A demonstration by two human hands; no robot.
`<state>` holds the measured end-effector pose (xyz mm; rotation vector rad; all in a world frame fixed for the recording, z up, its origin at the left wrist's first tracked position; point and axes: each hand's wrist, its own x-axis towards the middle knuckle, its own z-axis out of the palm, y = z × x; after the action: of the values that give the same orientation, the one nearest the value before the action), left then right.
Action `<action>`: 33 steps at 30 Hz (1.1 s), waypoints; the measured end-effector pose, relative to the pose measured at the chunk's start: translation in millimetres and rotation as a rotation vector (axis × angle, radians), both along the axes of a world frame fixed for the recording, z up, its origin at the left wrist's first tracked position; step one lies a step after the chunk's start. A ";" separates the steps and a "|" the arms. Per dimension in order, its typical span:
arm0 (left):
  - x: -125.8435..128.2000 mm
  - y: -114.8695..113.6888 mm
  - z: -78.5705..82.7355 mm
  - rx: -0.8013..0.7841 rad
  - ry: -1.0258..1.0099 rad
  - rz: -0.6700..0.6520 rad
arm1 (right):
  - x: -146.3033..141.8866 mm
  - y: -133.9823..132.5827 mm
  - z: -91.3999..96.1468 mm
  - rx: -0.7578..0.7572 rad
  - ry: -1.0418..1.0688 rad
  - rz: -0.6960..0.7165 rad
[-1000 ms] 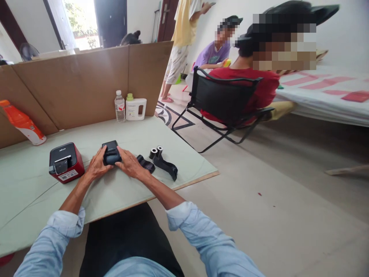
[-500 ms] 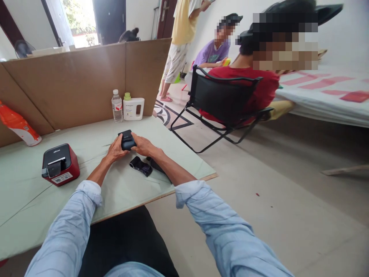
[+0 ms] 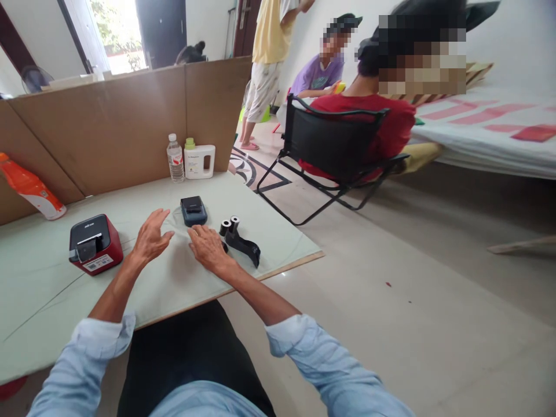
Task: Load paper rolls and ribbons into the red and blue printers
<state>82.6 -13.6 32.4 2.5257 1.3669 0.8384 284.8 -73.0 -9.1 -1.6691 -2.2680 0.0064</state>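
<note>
Left of frame centre, dark device (image 3: pixel 193 212) is resting on tabletop (image 3: pixel 167 284), apparently set down; we are holding left hand (image 3: pixel 151 238) open, right hand (image 3: pixel 207 249) loosely spread, both seemingly empty; black ribbon rolls (image 3: pixel 234 234) are lying unheld.

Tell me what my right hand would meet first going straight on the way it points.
Probably your left hand: your right hand points forward and leftward, toward it. Their heights are hard to compare, so it might pass above or below.

Dark strip (image 3: pixel 225 247) partly hidden
</note>
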 end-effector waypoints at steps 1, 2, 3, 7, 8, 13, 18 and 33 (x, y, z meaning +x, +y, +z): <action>-10.6 -15.7 8.0 0.031 -0.017 -0.006 | -0.6 -1.9 -5.2 -0.032 -0.035 -0.018; -21.4 -31.1 15.4 0.062 -0.037 -0.007 | -0.2 -1.8 -9.5 -0.052 -0.063 -0.027; -32.2 -45.9 22.0 0.099 -0.058 -0.004 | 0.8 -0.2 -12.8 -0.059 -0.081 -0.029; -76.9 -91.6 38.9 0.277 -0.132 0.137 | 4.0 11.5 -18.0 -0.042 -0.095 -0.044; -88.7 -99.2 40.6 0.318 -0.152 0.196 | 4.1 13.6 -18.6 -0.048 -0.094 -0.049; -153.1 -117.2 32.9 0.330 -0.261 0.477 | -0.6 16.1 -26.6 0.022 0.031 -0.080; -204.8 -108.7 9.7 -0.063 -0.493 0.580 | -33.4 26.5 -34.2 0.063 0.350 0.177; -189.3 -77.4 -34.7 -0.252 -0.647 0.413 | -183.2 29.2 -2.2 -0.255 0.824 0.458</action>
<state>-106.7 -90.9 -2.2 1.5865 1.6229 1.3037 101.7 -43.8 -11.3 -0.9192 -1.9511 0.9334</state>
